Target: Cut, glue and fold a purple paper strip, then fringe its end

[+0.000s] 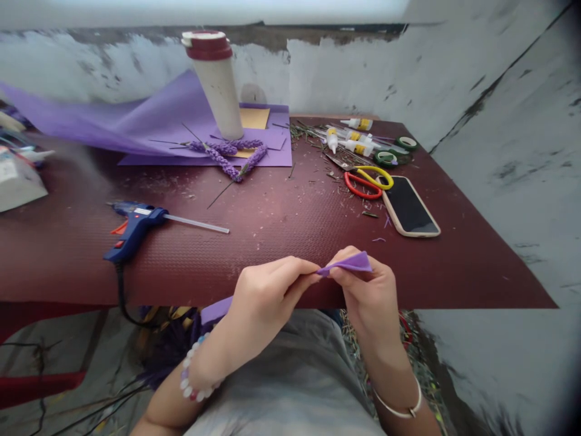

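Observation:
A small folded piece of purple foam sheet or felt (356,262) is pinched between both hands above the table's front edge. My left hand (270,297) has thumb and forefinger closed on its narrow left end. My right hand (367,297) grips it close by, and the wider end flares out past the fingers to the right. Farther left lies a blue hot glue gun (138,229) with a clear glue stick jutting from its back. Several purple lavender-like flower stems (227,158) lie crossed on purple sheets (279,158) ahead of my hands.
A tall cup with a dark red lid (215,85) stands on the sheets. Toward the right are scissors (365,181), a phone (411,206), several small glue bottles (358,147) and green tape rolls (385,158). Green scraps litter the table (281,212). A cracked wall (512,157) borders the right.

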### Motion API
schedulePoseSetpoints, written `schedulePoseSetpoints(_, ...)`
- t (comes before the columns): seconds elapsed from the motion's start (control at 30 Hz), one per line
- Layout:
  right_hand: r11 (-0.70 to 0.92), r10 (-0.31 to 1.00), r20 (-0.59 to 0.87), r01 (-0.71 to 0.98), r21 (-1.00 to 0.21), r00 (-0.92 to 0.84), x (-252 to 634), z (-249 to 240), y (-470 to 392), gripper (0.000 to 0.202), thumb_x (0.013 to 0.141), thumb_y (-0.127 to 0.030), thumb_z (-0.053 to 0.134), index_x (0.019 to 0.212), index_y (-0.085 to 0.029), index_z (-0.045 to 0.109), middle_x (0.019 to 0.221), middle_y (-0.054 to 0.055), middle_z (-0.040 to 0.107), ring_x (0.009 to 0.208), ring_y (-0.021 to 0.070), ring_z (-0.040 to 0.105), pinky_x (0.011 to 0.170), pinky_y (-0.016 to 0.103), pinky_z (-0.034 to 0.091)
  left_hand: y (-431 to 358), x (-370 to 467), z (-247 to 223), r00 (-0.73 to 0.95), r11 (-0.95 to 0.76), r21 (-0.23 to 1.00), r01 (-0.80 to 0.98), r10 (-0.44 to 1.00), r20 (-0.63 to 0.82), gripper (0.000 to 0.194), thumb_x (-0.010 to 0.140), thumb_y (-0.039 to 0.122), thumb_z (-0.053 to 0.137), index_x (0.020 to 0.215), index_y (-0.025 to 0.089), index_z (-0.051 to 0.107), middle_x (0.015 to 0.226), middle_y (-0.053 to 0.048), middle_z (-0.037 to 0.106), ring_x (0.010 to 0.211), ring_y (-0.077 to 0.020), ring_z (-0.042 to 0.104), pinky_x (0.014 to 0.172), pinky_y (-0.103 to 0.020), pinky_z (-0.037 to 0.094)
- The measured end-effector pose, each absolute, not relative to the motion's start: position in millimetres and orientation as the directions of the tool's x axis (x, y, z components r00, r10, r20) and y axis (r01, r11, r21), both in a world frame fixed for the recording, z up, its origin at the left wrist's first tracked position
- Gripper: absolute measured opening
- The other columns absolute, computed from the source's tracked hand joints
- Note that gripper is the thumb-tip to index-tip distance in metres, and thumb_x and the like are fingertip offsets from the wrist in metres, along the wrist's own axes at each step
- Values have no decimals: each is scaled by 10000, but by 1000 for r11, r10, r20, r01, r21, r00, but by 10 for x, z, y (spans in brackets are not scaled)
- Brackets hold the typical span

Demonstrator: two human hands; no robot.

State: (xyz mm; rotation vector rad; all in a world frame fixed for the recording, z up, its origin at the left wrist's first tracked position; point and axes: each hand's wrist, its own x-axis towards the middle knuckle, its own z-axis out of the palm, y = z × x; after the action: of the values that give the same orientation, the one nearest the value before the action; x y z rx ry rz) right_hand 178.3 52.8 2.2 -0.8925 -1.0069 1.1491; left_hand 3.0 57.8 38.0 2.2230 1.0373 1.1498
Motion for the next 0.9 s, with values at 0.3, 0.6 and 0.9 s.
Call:
schedulePoseSetpoints(0.3, 230, 967, 178, -321, -919, 182, 1733, 60, 535, 92, 813, -298, 849, 772, -244, 787, 707, -17, 631, 688, 144, 548, 648, 265, 458, 556, -12, 459, 411, -640, 621, 453, 768, 492, 40, 958, 132, 688, 948, 165, 708, 797, 23, 768, 650, -81, 698, 641, -152, 498)
schedulePoseSetpoints(0.6, 246, 967, 206, -338, -909, 148, 1768, 80, 510, 57, 837, -242, 842, 795, -254, 804, 777, -17, 698, 746, 133, 614, 712, 253, 486, 576, 73, 418, 378, -670, 578, 466, 741, 554, 63, 974, 142, 674, 922, 160, 705, 758, 19, 759, 617, -85, 686, 608, -162, 488)
schedulePoseSetpoints(0.9, 288, 952, 242, -286, -914, 188, 1816, 129, 478, 99, 828, -183, 840, 771, -253, 802, 740, -25, 689, 717, 122, 610, 674, 244, 480, 556, 27, 411, 376, -619, 638, 458, 785, 492, 48, 947, 127, 705, 977, 164, 708, 835, 10, 776, 695, -94, 714, 652, -160, 507)
